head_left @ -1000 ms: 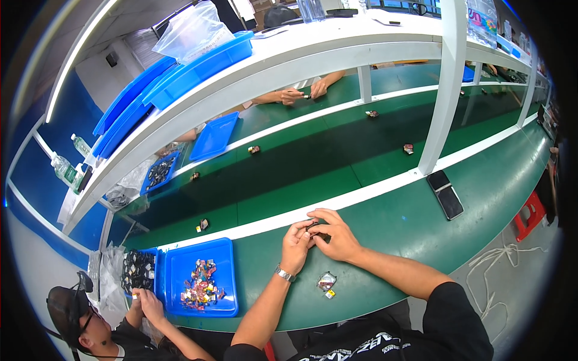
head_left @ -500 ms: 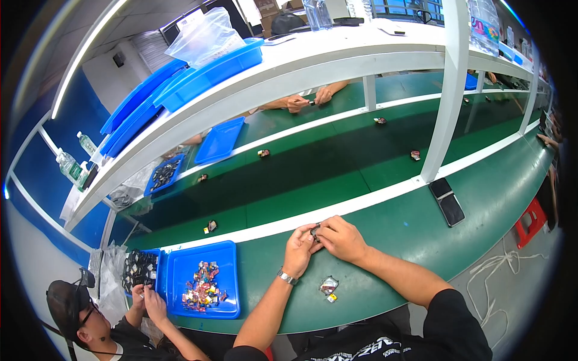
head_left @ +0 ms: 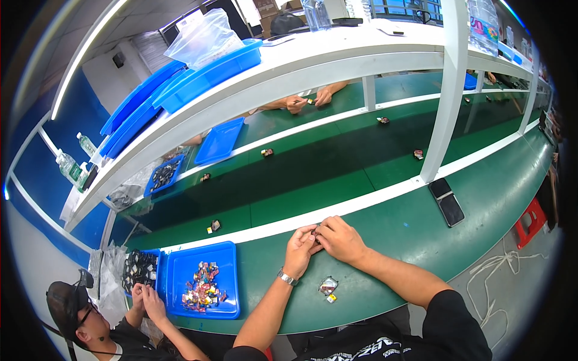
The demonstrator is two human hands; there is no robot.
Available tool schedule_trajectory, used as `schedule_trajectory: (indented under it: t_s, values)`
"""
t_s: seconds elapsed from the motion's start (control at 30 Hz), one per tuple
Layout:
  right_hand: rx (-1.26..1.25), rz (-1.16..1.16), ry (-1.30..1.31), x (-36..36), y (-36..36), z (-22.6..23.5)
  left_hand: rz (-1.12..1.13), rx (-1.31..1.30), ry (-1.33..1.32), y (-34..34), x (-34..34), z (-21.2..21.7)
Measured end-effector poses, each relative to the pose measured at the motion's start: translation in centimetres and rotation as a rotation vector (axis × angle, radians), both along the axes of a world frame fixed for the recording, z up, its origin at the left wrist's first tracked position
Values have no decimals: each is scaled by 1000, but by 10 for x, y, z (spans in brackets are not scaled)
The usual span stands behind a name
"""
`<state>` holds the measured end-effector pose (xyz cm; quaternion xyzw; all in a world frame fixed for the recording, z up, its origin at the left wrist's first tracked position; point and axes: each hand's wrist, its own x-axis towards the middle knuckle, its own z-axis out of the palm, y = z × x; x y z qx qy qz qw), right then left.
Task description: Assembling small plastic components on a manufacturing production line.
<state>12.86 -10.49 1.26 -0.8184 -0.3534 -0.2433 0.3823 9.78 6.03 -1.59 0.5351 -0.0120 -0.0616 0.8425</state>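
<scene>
Over the green desk (head_left: 391, 240), my L hand (head_left: 297, 255) & R hand (head_left: 343, 240) both grip a small dark part (head_left: 315, 233), mostly hidden; silver-yellow pc (head_left: 328, 286) lies nearer me, blue tray (head_left: 179, 265) w/ bits (head_left: 203, 290) to L.

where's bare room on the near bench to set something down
Bare bench lies between the right hand and black flat device; a narrower strip separates blue tray and left forearm. Crowded: left end, with colourful pieces and black parts.

Desk (head_left: 373, 286), one, green. At left: blue tray (head_left: 226, 256), one; just beside it, second blue tray (head_left: 159, 265), one. Near front edge: silver-and-yellow part (head_left: 328, 285). At right: phone (head_left: 450, 208), black.
</scene>
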Motion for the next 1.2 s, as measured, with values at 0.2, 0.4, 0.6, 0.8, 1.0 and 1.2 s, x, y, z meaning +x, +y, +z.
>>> schedule_trajectory:
  t_s: [0.2, 0.4, 0.6, 0.8, 1.0, 1.2]
  values:
    - [174, 130, 201, 2, -3, 0, 127, 157, -31, -5, -1, -3]
    - [288, 157, 558, 8, -2, -8, 163, 305, -106, -4, 4, -14]
    - [372, 112, 607, 11, -3, -10, 39, 91, -77, 3, 4, -8]
    - [466, -107, 631, 88, -11, -19, 314, 182, -217, 9, 5, -11]
    - [266, -555, 436, 189, -50, -35, 238, 255, -248, 2, 12, -16]
    - [114, -558, 73, 166, -50, -23, 245, 294, -225, 10, 14, -11]
